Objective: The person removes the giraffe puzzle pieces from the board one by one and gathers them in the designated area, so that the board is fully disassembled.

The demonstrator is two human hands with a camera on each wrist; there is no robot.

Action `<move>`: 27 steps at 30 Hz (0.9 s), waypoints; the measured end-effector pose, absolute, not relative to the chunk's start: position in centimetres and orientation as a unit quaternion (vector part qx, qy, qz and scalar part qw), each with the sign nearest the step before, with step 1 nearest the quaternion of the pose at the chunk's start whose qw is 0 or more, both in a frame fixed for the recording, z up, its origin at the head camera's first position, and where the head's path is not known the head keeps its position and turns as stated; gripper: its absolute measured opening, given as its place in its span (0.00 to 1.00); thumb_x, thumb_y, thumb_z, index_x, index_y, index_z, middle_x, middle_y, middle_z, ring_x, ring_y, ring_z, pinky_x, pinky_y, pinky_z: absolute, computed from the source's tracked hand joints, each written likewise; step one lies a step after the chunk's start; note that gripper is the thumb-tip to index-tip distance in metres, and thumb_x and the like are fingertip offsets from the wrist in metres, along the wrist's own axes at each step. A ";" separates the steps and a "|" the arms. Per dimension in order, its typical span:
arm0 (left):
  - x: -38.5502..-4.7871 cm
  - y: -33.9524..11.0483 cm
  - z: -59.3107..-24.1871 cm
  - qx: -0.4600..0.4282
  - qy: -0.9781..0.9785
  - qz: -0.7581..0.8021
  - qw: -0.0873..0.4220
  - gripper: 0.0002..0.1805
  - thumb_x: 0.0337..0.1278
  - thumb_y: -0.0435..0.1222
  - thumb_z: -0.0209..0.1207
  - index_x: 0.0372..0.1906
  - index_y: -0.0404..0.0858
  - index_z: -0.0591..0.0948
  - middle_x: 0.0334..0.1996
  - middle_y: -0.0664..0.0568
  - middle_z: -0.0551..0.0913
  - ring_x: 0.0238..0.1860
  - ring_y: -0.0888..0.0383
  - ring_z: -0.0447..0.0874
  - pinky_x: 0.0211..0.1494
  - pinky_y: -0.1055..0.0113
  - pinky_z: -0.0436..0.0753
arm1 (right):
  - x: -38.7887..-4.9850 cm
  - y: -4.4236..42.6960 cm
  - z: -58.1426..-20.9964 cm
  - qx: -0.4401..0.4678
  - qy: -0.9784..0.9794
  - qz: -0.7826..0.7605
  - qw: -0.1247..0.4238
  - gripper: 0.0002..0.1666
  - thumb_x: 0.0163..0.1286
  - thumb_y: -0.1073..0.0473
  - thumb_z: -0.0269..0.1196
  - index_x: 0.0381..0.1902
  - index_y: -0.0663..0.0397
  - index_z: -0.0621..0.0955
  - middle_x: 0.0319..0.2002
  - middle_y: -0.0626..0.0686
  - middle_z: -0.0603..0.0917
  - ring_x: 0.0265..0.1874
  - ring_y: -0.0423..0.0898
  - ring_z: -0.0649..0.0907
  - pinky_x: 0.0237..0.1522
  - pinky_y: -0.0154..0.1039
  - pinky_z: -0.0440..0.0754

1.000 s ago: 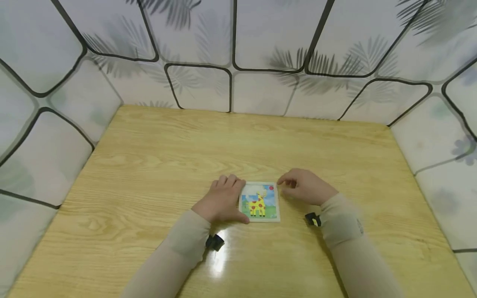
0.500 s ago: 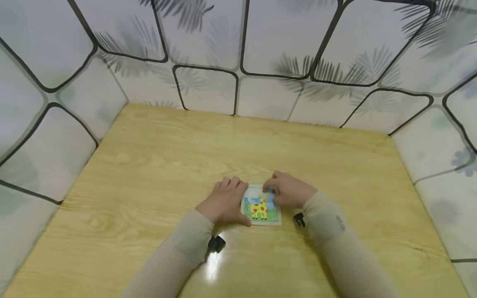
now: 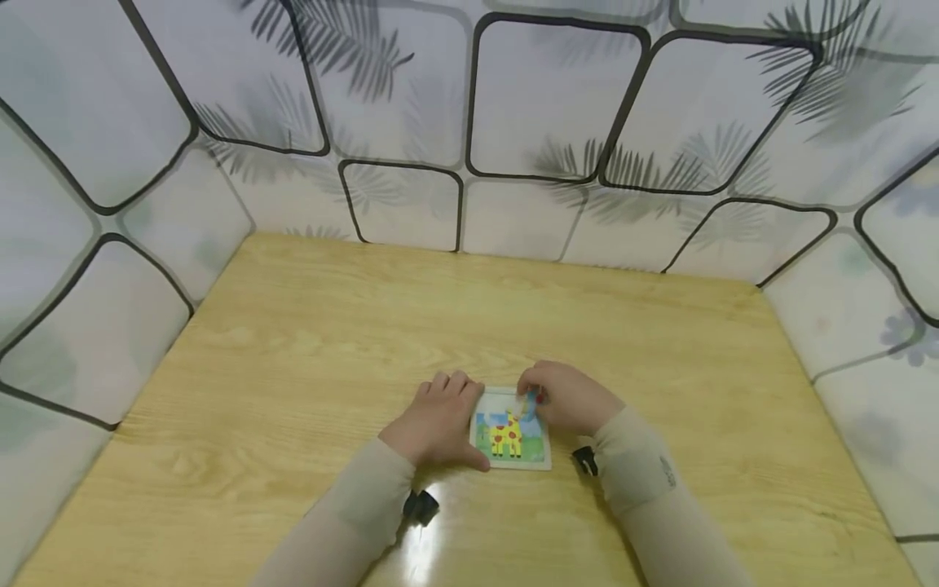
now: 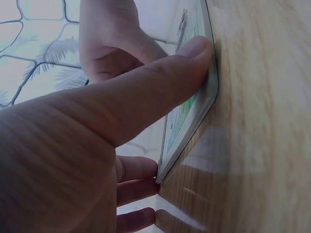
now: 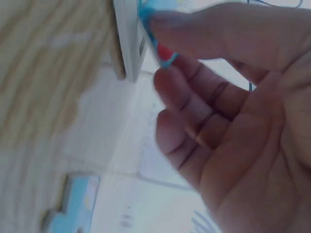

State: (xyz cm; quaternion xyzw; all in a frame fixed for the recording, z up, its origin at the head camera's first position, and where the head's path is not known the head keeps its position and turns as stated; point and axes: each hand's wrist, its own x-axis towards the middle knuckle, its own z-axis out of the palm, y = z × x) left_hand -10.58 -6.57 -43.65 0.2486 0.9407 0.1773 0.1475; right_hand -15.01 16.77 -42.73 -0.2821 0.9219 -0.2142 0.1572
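Observation:
A small square jigsaw puzzle (image 3: 506, 447) with a yellow, red-spotted giraffe lies in a pale frame on the table. My left hand (image 3: 436, 424) spans its left side, the thumb (image 4: 194, 51) resting on the rim near one corner and the extended fingers touching the frame farther up. At the upper right, my right hand (image 3: 575, 398) pinches a blue puzzle piece (image 5: 165, 51) with a red spot between thumb and fingers. That piece is tilted up, over the frame. The puzzle's upper left shows a pale bare patch.
Another light blue puzzle piece (image 5: 77, 204) lies on the table in the right wrist view; the head view does not show it. The wood-grain table (image 3: 352, 326) is enclosed by patterned white walls (image 3: 528, 98). Both wrists carry a small black camera (image 3: 421, 507).
My right hand has come in from right of the frame to its upper right corner and lifted the red-spotted puzzle piece into a tilt. My left hand stays at the frame's left side.

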 end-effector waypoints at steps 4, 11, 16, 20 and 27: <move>-10.7 -6.6 -43.5 0.250 0.941 0.182 0.140 0.56 0.32 0.61 0.78 0.68 0.39 0.70 0.54 0.51 0.71 0.48 0.53 0.63 0.56 0.56 0.67 | -15.2 17.6 -42.5 -0.274 0.920 -0.240 0.143 0.14 0.62 0.73 0.65 0.43 0.53 0.85 0.34 0.45 0.82 0.34 0.41 0.79 0.42 0.41 0.80; -10.6 -6.6 -43.7 0.249 0.941 0.180 0.139 0.57 0.32 0.62 0.77 0.69 0.39 0.69 0.56 0.51 0.71 0.50 0.53 0.64 0.57 0.54 0.68 | -15.1 19.2 -42.2 -0.302 0.900 -0.279 0.147 0.10 0.70 0.64 0.66 0.45 0.48 0.88 0.41 0.42 0.86 0.40 0.38 0.82 0.43 0.37 0.81; -9.9 -6.7 -44.3 0.254 0.939 0.181 0.147 0.57 0.31 0.63 0.77 0.68 0.39 0.69 0.57 0.51 0.71 0.50 0.53 0.63 0.58 0.53 0.68 | -14.5 21.4 -41.9 -0.238 0.886 -0.349 0.189 0.13 0.72 0.58 0.65 0.52 0.51 0.84 0.41 0.45 0.84 0.38 0.42 0.83 0.38 0.38 0.82; -10.0 -6.7 -44.4 0.258 0.938 0.183 0.143 0.57 0.31 0.63 0.77 0.68 0.40 0.69 0.56 0.52 0.70 0.49 0.54 0.62 0.56 0.55 0.67 | -14.5 24.0 -41.0 -0.182 0.886 -0.381 0.193 0.15 0.72 0.56 0.65 0.52 0.55 0.81 0.42 0.47 0.84 0.41 0.46 0.83 0.41 0.40 0.82; -10.5 -6.8 -44.0 0.257 0.938 0.191 0.134 0.57 0.30 0.62 0.77 0.69 0.39 0.69 0.56 0.52 0.71 0.50 0.54 0.62 0.57 0.55 0.67 | -15.4 29.3 -39.6 -0.171 0.902 -0.355 0.175 0.16 0.71 0.56 0.65 0.53 0.58 0.84 0.45 0.49 0.86 0.44 0.48 0.83 0.46 0.43 0.82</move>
